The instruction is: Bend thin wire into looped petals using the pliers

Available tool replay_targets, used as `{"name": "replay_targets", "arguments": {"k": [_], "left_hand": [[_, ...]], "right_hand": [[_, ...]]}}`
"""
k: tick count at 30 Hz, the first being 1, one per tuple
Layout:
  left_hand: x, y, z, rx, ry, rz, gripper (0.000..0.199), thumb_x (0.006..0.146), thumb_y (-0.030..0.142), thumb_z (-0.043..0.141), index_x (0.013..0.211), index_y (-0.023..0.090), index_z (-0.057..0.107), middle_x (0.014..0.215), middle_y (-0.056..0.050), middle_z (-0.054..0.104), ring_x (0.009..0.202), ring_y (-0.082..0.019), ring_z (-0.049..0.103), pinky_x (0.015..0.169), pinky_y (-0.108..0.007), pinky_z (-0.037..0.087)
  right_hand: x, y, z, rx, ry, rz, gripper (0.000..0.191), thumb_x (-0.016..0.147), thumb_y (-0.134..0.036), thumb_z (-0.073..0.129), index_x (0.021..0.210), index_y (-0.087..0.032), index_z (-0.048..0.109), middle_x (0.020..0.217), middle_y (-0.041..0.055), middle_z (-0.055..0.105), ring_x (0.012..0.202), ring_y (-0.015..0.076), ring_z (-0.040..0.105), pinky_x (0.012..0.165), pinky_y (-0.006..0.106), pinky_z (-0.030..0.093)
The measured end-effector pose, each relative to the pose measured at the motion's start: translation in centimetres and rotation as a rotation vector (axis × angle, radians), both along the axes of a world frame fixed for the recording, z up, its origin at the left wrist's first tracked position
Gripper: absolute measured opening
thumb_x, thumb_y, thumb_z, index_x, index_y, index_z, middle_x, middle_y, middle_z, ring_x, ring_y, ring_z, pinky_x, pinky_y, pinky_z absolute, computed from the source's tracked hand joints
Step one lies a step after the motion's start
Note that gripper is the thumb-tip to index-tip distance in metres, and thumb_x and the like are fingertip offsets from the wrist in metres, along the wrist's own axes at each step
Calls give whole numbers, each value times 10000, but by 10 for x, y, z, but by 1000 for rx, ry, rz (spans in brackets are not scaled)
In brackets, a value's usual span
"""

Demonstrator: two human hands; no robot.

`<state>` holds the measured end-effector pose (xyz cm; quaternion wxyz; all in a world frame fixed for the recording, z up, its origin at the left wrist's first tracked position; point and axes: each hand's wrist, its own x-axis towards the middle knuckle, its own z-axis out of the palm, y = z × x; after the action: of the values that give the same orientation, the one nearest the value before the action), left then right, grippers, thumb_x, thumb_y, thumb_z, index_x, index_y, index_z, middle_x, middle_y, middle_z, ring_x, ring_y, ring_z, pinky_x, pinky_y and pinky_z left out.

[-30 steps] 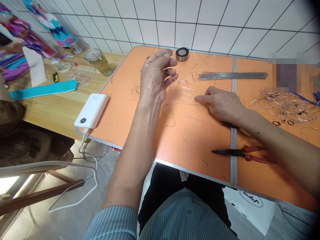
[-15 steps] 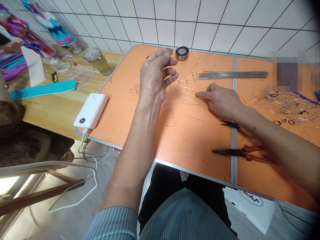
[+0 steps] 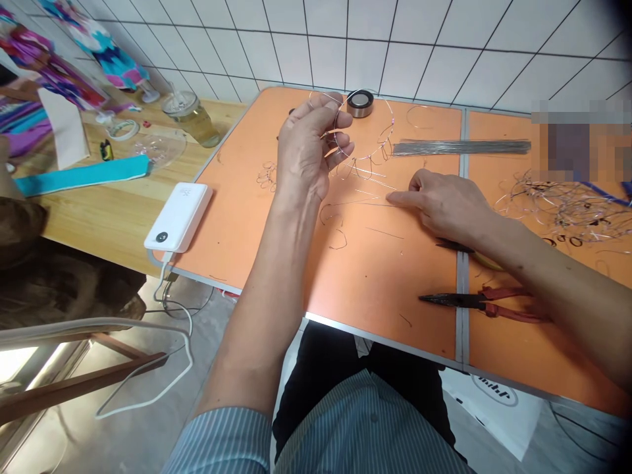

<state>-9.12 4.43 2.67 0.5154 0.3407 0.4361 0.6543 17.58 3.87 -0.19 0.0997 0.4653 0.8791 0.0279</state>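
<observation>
My left hand [image 3: 311, 141] is raised over the table, its thumb and fingers closed on a thin wire hoop [image 3: 392, 122]. Small wire loops and a few pinkish beads are strung along the hoop's lower right part. My right hand [image 3: 447, 201] rests low over the tabletop, one finger stretched out and the others bent. That fingertip touches the table by several short straight wires [image 3: 370, 173], and I see nothing held in it. Beyond my right hand lies a bundle of straight grey wires [image 3: 461, 147].
Red-handled pliers [image 3: 474, 301] and a second, partly hidden pair lie by the grey table seam. A tangle of wire pieces [image 3: 567, 204] is at the right. A black-topped round roll [image 3: 360, 104] stands at the back. A white power bank [image 3: 178, 217] with a cable sits at the left edge.
My right hand has shifted slightly toward me, its fingertip moving down the row of short wires. The left hand still holds the hoop in nearly the same place.
</observation>
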Motion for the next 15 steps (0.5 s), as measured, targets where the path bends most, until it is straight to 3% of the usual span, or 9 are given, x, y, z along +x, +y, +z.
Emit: {"name": "replay_targets", "arguments": {"k": [3,8,12,15], "left_hand": [[0,-1,0,-3,-23,-26,239,773,389,925,946,442,768,899,24,865,1292,-345,840,889,-455,719],[-2,0,-2,20,-8,-16,175,832,387,920,876,382,751,949,28,852,978,-245,827,880,-372,719],[-3,3,-4,14,-54,-53,283,780,371,937,994,447,768,861,35,833,1058,-293,841,855,-421,729],[-3,2,-3,11,-11,-19,174,833,395,900,949,406,770,926,15,858,1074,-298,839,887,-409,723]], "right_hand": [[2,-4,-2,-6,-8,23,683,1118,-224,410,1664,-450,752,1377,159,745,935,330,623,710,447,315],[2,0,-7,-25,46,-2,644,1142,-272,408,1641,-441,780,1357,173,761,959,368,658,740,458,341],[1,5,-8,4,20,-3,681,1155,-256,342,1656,-438,768,1345,172,745,933,352,639,714,453,314],[1,8,-9,-4,62,-6,671,1140,-264,354,1632,-420,782,1360,170,756,932,349,639,727,464,360]]}}
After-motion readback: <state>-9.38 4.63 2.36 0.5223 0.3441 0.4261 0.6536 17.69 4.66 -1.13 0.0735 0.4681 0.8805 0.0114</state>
